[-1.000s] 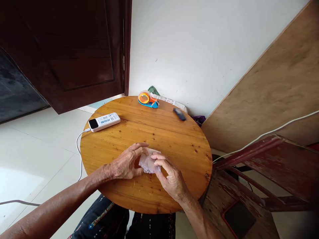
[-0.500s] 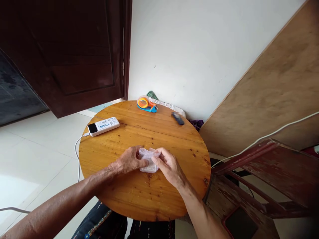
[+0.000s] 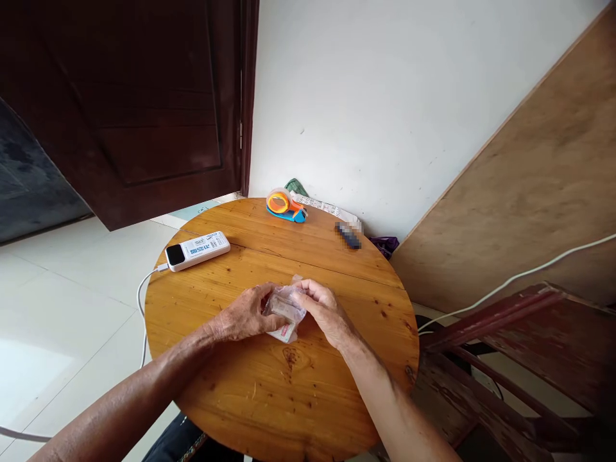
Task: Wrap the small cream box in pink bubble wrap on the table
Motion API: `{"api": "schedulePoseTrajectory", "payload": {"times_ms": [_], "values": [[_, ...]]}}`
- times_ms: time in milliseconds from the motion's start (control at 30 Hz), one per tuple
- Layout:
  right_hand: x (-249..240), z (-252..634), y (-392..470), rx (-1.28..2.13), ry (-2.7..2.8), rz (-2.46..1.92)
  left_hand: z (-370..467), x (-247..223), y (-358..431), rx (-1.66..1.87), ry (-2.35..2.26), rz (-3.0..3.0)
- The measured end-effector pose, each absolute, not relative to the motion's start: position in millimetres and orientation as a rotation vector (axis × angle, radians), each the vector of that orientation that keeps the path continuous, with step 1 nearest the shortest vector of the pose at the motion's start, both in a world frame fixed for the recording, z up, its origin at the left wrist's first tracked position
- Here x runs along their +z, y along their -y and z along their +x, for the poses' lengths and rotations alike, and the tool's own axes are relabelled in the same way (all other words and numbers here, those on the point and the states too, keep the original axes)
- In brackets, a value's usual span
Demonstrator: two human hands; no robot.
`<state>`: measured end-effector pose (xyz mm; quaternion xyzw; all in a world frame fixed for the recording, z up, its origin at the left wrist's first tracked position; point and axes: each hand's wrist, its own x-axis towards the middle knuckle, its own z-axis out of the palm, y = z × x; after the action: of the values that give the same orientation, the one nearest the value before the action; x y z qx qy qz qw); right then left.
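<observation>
Over the middle of the round wooden table (image 3: 250, 398), both hands grip a small box-shaped packet (image 3: 285, 312) wrapped in crinkled clear plastic. Its near end shows white with a reddish print. My left hand (image 3: 250, 312) is closed on the left side, thumb across the near part and fingers behind. On the right, my right hand (image 3: 325, 311) pinches the plastic between thumb and fingers at the far right edge. A flap of clear film sticks up at the back. What lies inside the wrapping cannot be made out fully.
At the table's back stands a tape dispenser (image 3: 286, 205), blue with an orange core. A white power bank (image 3: 198, 251) with a cable lies left. A blurred dark object (image 3: 348, 235) lies back right, before a white printed strip (image 3: 327, 208). A red wooden chair (image 3: 529, 333) stands right.
The packet has turned and tilted in my hands, so its white end with reddish print now shows. My right hand has shifted slightly along the plastic. The head view has moved a little.
</observation>
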<state>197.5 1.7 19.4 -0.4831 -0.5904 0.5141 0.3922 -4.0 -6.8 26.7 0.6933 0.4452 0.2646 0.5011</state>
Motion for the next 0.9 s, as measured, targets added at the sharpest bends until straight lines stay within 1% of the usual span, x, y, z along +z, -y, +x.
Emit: {"api": "schedulePoseTrajectory", "payload": {"times_ms": [200, 300, 533, 667, 800, 900], "values": [[21.4, 186.1, -1.4, 1.015, 1.565, -1.265, -0.1, 14.3, 1.3, 0.733, -1.001, 1.607], [22.6, 181.7, 3.0, 0.922, 1.627, -1.278, 0.9, 10.6, -1.6, 0.74, -1.06, 1.606], [20.5, 184.5, 11.4, 0.784, 1.72, -1.235, 5.8, 10.4, 0.4, 0.76, -1.231, 1.737], [18.4, 185.7, 12.9, 0.713, 1.772, -1.24, 6.0, 9.8, 0.3, 0.781, -1.186, 1.711], [15.0, 184.0, 11.3, 0.55, 1.82, -1.261, 4.6, 7.4, -2.5, 0.785, -1.157, 1.662], [12.8, 182.4, 9.2, 0.588, 1.809, -1.259, 3.1, 4.4, -4.1, 0.784, -1.121, 1.633]]}}
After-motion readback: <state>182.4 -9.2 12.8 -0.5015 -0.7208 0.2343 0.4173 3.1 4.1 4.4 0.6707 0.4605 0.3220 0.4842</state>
